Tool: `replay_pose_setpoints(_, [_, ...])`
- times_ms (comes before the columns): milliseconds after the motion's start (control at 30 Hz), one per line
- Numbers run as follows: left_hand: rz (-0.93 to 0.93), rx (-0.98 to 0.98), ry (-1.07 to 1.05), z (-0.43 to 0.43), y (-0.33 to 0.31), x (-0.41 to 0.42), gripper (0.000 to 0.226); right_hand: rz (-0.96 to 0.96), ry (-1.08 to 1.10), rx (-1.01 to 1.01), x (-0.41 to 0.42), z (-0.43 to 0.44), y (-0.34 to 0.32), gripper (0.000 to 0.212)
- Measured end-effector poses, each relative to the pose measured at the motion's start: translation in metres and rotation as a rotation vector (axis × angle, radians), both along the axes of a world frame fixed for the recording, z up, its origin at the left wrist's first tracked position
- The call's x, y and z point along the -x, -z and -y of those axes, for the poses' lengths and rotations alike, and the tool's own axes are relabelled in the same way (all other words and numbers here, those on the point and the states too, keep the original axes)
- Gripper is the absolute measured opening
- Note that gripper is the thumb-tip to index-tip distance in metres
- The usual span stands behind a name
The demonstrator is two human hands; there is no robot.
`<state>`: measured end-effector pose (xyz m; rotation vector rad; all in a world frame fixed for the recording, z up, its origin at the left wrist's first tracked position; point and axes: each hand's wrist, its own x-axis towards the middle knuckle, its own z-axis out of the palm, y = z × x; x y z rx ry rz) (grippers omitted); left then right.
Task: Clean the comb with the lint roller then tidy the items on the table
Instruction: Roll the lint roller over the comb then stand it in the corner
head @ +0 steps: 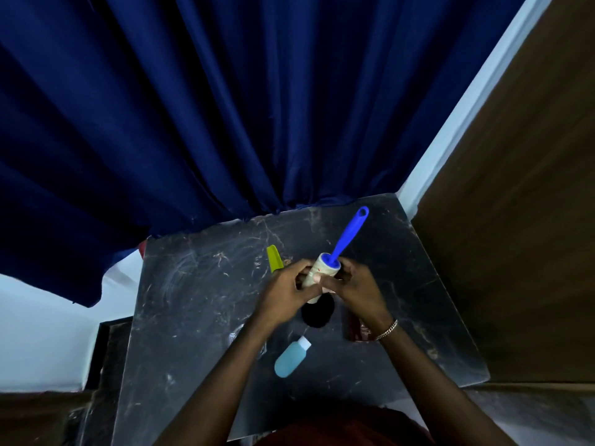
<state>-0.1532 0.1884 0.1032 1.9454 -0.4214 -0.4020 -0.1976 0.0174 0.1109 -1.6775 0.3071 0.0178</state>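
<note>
Yellow-green comb (274, 258) lay flat on the dark marble table (180, 317), just beyond and left of your left hand (285, 292), its long axis running away from you toward the curtain (225, 107); its near end was hidden behind your knuckles. That hand was the nearer one to it. Your left fingers were curled closed around the near part of the lint roller (322, 273). Below them sat a black round object (317, 313), too dark to identify, and nearer you a light blue bottle (291, 357) on its side, cap pointing up-right.

The roller was held off the table between both hands, its long axis slanting from lower left to upper right, blue handle pointing away toward the far right corner. Your right hand (355, 289) was closed on the paper roll's side, thumb on the sheet; whether it was peeling a layer, I couldn't tell. My read: the comb lay a short reach leftward.
</note>
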Motion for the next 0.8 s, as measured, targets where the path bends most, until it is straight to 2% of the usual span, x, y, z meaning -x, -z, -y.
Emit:
replay_pose_setpoints(233, [-0.006,-0.020,-0.005,0.044,0.014,-0.019,0.043,-0.060,0.026,0.011,-0.018,0.039,0.005,0.034])
replay_pose_setpoints(367, [0.002,-0.047,-0.003,0.067,0.019,-0.032,0.043,-0.062,-0.013,0.007,-0.034,0.064,0.012,0.042])
replay_pose_setpoints(533, [0.035,-0.129,-0.008,0.085,0.028,-0.056,0.047,-0.020,0.039,0.027,-0.056,0.087,0.012,0.036])
replay_pose_setpoints(667, [0.118,-0.337,0.001,0.088,0.036,-0.082,0.048,0.124,0.353,0.219,-0.073,0.107,0.016,0.051])
replay_pose_setpoints(733, [0.157,-0.432,0.027,0.089,0.042,-0.095,0.045,0.220,0.440,0.320,-0.076,0.118,0.024,0.050])
replay_pose_setpoints(800, [0.195,-0.526,0.056,0.090,0.047,-0.104,0.047,0.282,0.447,0.554,-0.078,0.127,0.032,0.043])
